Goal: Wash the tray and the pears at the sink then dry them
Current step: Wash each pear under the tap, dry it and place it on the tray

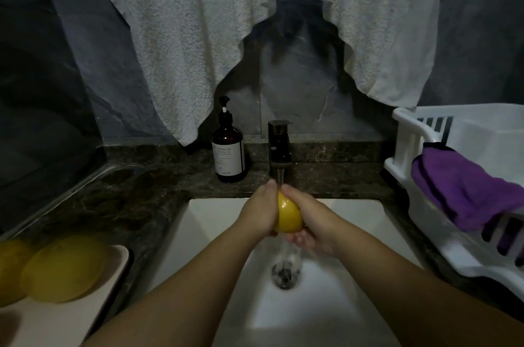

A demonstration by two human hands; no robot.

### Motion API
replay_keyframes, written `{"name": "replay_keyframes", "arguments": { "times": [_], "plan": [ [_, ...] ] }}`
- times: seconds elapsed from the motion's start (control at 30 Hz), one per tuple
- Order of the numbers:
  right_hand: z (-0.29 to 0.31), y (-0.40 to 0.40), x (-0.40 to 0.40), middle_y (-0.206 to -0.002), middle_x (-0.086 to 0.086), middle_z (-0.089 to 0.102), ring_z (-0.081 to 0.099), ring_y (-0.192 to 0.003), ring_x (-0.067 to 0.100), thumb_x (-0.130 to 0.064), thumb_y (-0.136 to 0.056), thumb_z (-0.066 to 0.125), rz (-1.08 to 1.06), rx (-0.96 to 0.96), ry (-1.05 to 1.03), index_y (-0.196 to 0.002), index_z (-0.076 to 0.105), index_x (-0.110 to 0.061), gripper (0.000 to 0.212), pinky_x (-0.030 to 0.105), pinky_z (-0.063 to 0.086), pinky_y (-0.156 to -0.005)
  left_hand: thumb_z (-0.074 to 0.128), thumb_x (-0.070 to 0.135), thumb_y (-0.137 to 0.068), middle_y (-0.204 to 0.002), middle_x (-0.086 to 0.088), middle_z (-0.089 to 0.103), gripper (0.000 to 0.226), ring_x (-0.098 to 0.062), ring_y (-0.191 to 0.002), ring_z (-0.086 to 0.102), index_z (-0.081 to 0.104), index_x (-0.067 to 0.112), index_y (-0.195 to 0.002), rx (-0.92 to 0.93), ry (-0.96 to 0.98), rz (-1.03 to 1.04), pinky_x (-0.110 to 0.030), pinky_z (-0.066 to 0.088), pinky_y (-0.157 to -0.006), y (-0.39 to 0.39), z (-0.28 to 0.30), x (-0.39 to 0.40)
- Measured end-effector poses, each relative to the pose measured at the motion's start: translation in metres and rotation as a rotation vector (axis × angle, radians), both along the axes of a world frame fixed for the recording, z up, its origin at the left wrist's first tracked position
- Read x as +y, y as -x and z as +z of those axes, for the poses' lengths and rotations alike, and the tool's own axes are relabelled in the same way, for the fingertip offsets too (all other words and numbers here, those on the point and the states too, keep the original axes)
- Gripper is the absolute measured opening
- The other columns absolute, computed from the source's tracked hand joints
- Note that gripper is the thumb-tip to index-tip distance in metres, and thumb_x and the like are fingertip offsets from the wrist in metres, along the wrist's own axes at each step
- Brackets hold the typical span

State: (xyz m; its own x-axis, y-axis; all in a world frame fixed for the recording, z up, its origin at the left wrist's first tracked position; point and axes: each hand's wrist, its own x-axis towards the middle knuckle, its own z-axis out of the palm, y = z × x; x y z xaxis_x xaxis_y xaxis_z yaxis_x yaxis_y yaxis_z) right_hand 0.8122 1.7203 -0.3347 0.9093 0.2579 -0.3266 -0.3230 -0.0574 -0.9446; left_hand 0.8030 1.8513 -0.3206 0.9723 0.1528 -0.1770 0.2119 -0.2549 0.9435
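Under the running faucet [279, 148], the yellow pear [287, 216] sits clasped between the left hand [259, 212] and right hand [307, 223], fingers curled round it.

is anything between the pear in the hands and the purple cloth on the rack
Nothing visible does. The pear is held over the sink; only bare counter lies between it and the purple cloth draped on the white rack.

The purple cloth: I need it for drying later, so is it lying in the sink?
No, the purple cloth hangs over the white rack on the counter, right of the sink.
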Motion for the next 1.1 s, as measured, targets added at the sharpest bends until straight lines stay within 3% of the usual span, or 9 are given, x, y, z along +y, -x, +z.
{"name": "replay_keyframes", "arguments": {
  "times": [0.13, 0.3, 0.4, 0.53, 0.67, 0.8, 0.9, 1.03, 1.1],
  "plan": [
    [-0.008, -0.008, -0.003, -0.117, 0.006, 0.064, 0.071, -0.094, 0.029, -0.059, -0.085, 0.068, 0.011, -0.219, 0.139, -0.125, 0.053, -0.047, 0.044, 0.04, 0.062, -0.072, 0.041, 0.08, -0.094, -0.086, -0.01, 0.072, 0.064, -0.019, -0.059, 0.069, 0.059, 0.027, -0.127, 0.178, 0.257, -0.053, -0.025, 0.051, -0.049, 0.003, -0.008, 0.005],
    [-0.011, -0.01, 0.001, -0.104, 0.022, 0.072, 0.07, -0.061, 0.026, -0.072, -0.088, 0.058, -0.008, -0.018, 0.056, -0.123, 0.059, -0.027, 0.057, 0.028, 0.051, -0.052, 0.035, 0.068, -0.103, -0.12, -0.01, 0.065, 0.056, -0.029, -0.101, 0.069, 0.054, 0.028, -0.137, 0.01, 0.13, -0.023, -0.045, 0.063, -0.084, -0.007, -0.016, 0.006],
    [-0.007, -0.012, -0.001, -0.11, 0.009, 0.068, 0.072, -0.077, 0.021, -0.062, -0.086, 0.061, -0.032, -0.243, 0.083, -0.111, 0.061, -0.049, 0.028, 0.028, 0.05, -0.053, 0.035, 0.076, -0.099, -0.099, -0.01, 0.069, 0.062, -0.02, -0.067, 0.069, 0.06, 0.026, -0.126, 0.094, 0.218, -0.042, -0.027, 0.055, -0.055, 0.0, -0.011, 0.005],
    [-0.01, -0.01, -0.001, -0.07, 0.008, 0.068, 0.062, -0.049, 0.018, -0.083, -0.088, 0.043, -0.043, -0.078, 0.116, -0.112, 0.055, -0.039, 0.051, 0.021, 0.041, -0.042, 0.036, 0.073, -0.099, -0.114, -0.01, 0.066, 0.059, -0.029, -0.096, 0.07, 0.054, 0.025, -0.128, -0.029, 0.028, -0.053, -0.04, 0.058, -0.071, -0.002, -0.014, 0.003],
    [-0.008, -0.01, -0.003, -0.103, 0.014, 0.069, 0.067, -0.06, 0.023, -0.067, -0.094, 0.05, -0.005, -0.189, 0.16, -0.12, 0.055, -0.044, 0.035, 0.029, 0.047, -0.051, 0.036, 0.078, -0.097, -0.106, -0.009, 0.067, 0.063, -0.021, -0.079, 0.069, 0.057, 0.026, -0.126, 0.065, 0.144, -0.089, -0.03, 0.055, -0.06, 0.001, -0.014, 0.006],
    [-0.01, -0.01, -0.002, -0.076, 0.013, 0.07, 0.063, -0.05, 0.021, -0.081, -0.088, 0.047, -0.026, -0.015, 0.095, -0.123, 0.055, -0.029, 0.063, 0.024, 0.044, -0.045, 0.037, 0.074, -0.099, -0.118, -0.009, 0.065, 0.062, -0.027, -0.102, 0.067, 0.051, 0.026, -0.137, -0.027, 0.032, -0.062, -0.038, 0.057, -0.077, -0.004, -0.017, 0.005],
    [-0.007, -0.009, -0.003, -0.107, 0.01, 0.066, 0.07, -0.08, 0.026, -0.063, -0.094, 0.054, -0.03, -0.248, 0.17, -0.12, 0.053, -0.043, 0.033, 0.033, 0.054, -0.06, 0.032, 0.08, -0.096, -0.091, -0.009, 0.067, 0.067, -0.022, -0.071, 0.064, 0.059, 0.027, -0.125, 0.11, 0.199, -0.037, -0.029, 0.049, -0.062, 0.0, -0.014, 0.007],
    [-0.005, -0.004, 0.003, -0.082, 0.014, 0.071, 0.065, -0.053, 0.021, -0.077, -0.09, 0.049, -0.042, -0.042, 0.083, -0.122, 0.051, -0.031, 0.056, 0.025, 0.049, -0.046, 0.026, 0.069, -0.104, -0.122, -0.012, 0.064, 0.063, -0.031, -0.105, 0.066, 0.05, 0.024, -0.141, -0.046, 0.024, -0.02, -0.043, 0.058, -0.09, -0.006, -0.019, 0.007],
    [-0.004, -0.002, 0.004, -0.087, 0.013, 0.072, 0.066, -0.052, 0.018, -0.072, -0.09, 0.054, -0.019, -0.099, 0.11, -0.126, 0.048, -0.03, 0.056, 0.024, 0.048, -0.046, 0.025, 0.067, -0.105, -0.12, -0.013, 0.066, 0.06, -0.031, -0.102, 0.069, 0.05, 0.026, -0.14, -0.002, 0.109, -0.022, -0.04, 0.058, -0.083, -0.004, -0.018, 0.007]
  ]
}}
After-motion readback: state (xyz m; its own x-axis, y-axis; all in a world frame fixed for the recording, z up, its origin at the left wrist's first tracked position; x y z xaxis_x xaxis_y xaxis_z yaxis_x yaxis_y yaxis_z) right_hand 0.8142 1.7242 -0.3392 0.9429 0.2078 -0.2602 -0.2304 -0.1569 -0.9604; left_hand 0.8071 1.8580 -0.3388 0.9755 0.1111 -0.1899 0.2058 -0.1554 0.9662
